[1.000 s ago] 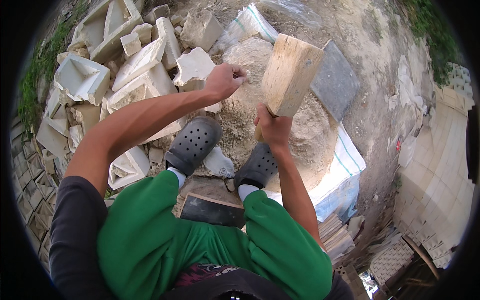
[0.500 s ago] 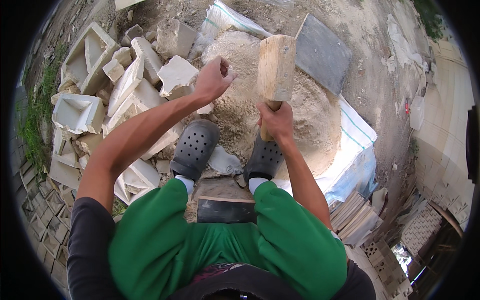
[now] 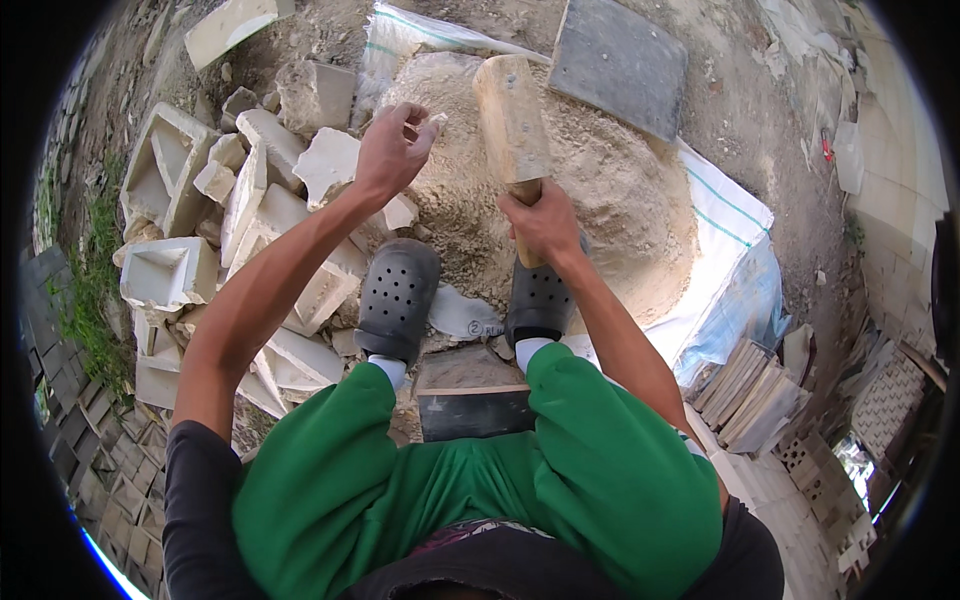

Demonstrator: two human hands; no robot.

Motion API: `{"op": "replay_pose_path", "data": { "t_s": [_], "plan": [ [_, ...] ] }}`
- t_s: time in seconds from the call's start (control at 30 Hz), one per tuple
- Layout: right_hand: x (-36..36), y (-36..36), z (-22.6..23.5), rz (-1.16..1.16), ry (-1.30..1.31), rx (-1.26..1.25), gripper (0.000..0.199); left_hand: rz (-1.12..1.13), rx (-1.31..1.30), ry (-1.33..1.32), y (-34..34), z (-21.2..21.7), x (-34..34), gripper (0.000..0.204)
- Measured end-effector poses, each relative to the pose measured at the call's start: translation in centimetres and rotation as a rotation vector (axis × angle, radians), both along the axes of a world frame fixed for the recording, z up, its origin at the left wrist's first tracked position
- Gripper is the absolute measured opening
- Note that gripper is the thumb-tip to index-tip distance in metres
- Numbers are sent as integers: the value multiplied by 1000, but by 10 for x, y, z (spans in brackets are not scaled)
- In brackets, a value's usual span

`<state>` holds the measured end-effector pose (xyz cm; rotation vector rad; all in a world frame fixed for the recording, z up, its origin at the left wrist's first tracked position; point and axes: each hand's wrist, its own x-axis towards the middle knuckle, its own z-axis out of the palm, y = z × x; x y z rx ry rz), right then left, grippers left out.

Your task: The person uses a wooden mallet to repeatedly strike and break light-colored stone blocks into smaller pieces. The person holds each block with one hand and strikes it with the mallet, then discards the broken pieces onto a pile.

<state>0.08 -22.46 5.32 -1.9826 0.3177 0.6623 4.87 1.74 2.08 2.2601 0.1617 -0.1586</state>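
My right hand grips the handle of a wooden mallet, its blocky head standing over a heap of pale crushed rubble. My left hand is raised at the heap's left side, fingers bent, with a small white fragment at the fingertips. Below that hand lie broken pale blocks, among them a jagged chunk. The heap rests on a white woven sack with green stripes.
My grey clogs stand at the heap's near edge. Beyond the heap lies a flat dark slab. Broken hollow blocks pile up on the left. At the right is a stack of thin tiles; a dark block lies between my legs.
The mallet's head has tipped to the left and my right hand has shifted slightly left. My left hand has moved left, its fingers now pinching a white fragment. The view has shifted a little.
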Motion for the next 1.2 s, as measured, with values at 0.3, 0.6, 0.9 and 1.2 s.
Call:
{"op": "replay_pose_path", "data": {
  "t_s": [0.3, 0.6, 0.9, 1.2],
  "plan": [
    [2, 4, -1, 112, -54, -80, 39, -21, -11, -58, -2, -3, -2, 35],
    [-3, 15, 12, 133, -95, 35, 39, 83, -178, 41, -5, -3, -8, 32],
    [25, 23, 45, 117, 74, -76, 38, 78, -144, 67, 4, -9, -10, 34],
    [7, 39, 10, 206, -108, -121, 44, 121, -198, 93, 1, -8, -13, 31]
  ]
}}
